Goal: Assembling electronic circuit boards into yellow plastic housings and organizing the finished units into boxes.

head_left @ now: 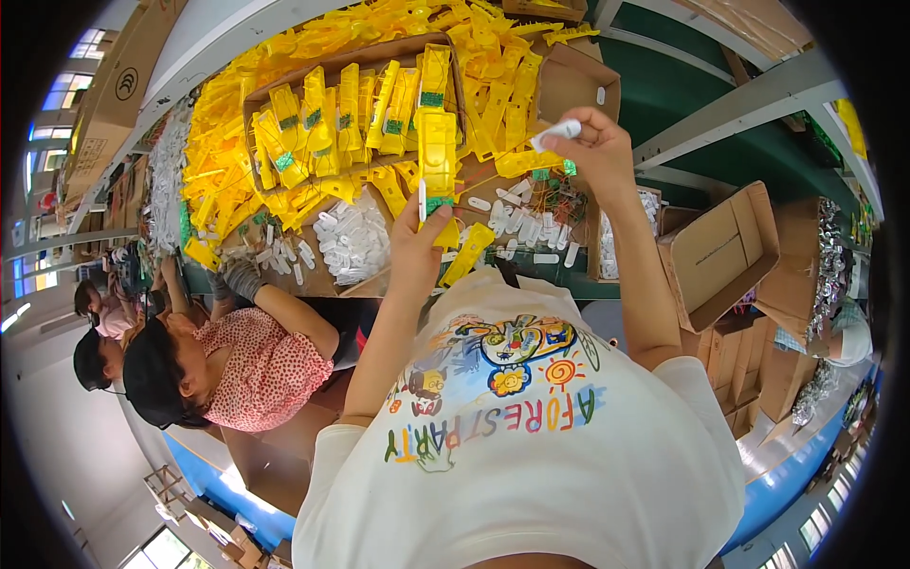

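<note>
Fingers of the left hand (422, 237) clamp the lower end of a long yellow plastic housing (437, 152), held upright over the bench with a slim white strip pinned beside it. The right hand (592, 142) is raised to the right, its fingertips pinching a small white plastic piece (556, 130).

To do this well, I judge the housing should be kept steady and square, and the white piece lined up with its slot before it is pressed, since thin moulded plastic can bend or crack under crooked force.

The housing is glossy, rigid and oblong, with a green board near each end. Matching ones fill a cardboard tray (284, 71). Matte white pieces (351, 242) lie loose on the bench, near a tangle of thin wires (550, 199).
</note>
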The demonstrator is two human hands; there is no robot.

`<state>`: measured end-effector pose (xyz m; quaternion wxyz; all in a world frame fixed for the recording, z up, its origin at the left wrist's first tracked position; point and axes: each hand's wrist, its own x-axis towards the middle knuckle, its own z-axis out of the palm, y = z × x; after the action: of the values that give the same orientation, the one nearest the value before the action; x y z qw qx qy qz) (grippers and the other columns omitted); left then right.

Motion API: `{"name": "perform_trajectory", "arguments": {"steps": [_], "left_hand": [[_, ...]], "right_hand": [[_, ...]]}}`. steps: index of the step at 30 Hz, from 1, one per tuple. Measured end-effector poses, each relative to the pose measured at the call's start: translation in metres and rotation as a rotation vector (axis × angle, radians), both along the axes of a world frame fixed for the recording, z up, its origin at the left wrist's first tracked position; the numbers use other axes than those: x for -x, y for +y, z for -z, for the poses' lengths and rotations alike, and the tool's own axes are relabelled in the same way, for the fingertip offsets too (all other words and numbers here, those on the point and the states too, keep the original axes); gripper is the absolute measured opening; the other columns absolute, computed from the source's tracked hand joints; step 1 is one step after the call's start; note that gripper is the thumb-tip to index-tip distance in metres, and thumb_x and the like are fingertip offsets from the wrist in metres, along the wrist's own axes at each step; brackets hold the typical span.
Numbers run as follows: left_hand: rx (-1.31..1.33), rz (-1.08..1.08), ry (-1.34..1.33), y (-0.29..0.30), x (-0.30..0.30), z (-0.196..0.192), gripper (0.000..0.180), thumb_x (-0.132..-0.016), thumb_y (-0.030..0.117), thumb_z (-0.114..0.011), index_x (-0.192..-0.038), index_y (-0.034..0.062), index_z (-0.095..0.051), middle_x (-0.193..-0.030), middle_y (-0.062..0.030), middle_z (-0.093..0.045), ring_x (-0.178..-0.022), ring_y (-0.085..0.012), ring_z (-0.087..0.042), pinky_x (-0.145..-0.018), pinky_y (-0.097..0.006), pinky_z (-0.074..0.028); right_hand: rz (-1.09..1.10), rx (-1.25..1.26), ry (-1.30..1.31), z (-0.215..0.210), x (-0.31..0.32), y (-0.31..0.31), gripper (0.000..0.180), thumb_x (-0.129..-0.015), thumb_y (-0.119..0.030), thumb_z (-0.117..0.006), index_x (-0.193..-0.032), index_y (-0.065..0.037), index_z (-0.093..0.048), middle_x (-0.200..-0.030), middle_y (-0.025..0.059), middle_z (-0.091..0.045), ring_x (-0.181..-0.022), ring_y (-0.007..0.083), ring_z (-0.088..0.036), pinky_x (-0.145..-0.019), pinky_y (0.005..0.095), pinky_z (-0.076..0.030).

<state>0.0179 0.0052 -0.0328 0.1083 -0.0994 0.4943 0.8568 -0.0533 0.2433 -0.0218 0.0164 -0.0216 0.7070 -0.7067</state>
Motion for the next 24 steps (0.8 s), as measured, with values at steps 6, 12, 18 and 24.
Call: {"name": "perform_trajectory", "arguments": {"steps": [6, 12, 18, 24], "left_hand": [[0.085, 0.107, -0.014, 0.012, -0.004, 0.007, 0.036, -0.086, 0.007, -0.057, -0.12, 0.002, -0.048, -0.104, -0.0074, -0.06, -0.088, -0.0145, -0.057, -0.08, -0.027, -0.044], [0.893, 0.064, 0.563, 0.027, -0.01, 0.015, 0.049, -0.082, 0.002, -0.057, -0.128, 0.0001, -0.041, -0.102, -0.0142, -0.057, -0.091, -0.024, -0.057, -0.081, -0.033, -0.044], [0.903, 0.109, 0.579, 0.017, -0.021, 0.018, 0.052, -0.076, 0.0, -0.059, -0.126, 0.0025, -0.046, -0.097, -0.0193, -0.056, -0.087, -0.0309, -0.057, -0.075, -0.035, -0.045], [0.66, 0.325, 0.496, -0.003, -0.009, 0.028, 0.041, -0.075, 0.001, -0.065, -0.114, -0.0022, -0.053, -0.1, -0.01, -0.056, -0.088, -0.0163, -0.054, -0.079, -0.027, -0.043]], "right_hand": [[-0.048, 0.284, -0.14, -0.008, 0.007, -0.033, 0.036, -0.094, -0.026, -0.048, -0.125, -0.008, -0.053, -0.107, 0.0009, -0.057, -0.096, 0.0085, -0.051, -0.083, 0.0227, -0.04], [0.065, 0.217, -0.064, 0.006, 0.008, -0.068, 0.027, -0.091, -0.011, -0.043, -0.112, -0.006, -0.058, -0.105, 0.0022, -0.058, -0.092, 0.0089, -0.052, -0.078, 0.0213, -0.043], [0.324, -0.864, 0.598, -0.001, 0.02, -0.06, 0.03, -0.093, -0.026, -0.042, -0.095, -0.003, -0.062, -0.092, 0.0066, -0.063, -0.076, 0.0127, -0.057, -0.066, 0.0268, -0.045], [-0.532, -0.275, -0.242, 0.019, 0.03, -0.05, 0.072, -0.094, -0.052, -0.026, -0.061, 0.0, -0.063, -0.06, 0.0077, -0.061, -0.058, 0.0132, -0.055, -0.06, 0.0255, -0.042]]}}
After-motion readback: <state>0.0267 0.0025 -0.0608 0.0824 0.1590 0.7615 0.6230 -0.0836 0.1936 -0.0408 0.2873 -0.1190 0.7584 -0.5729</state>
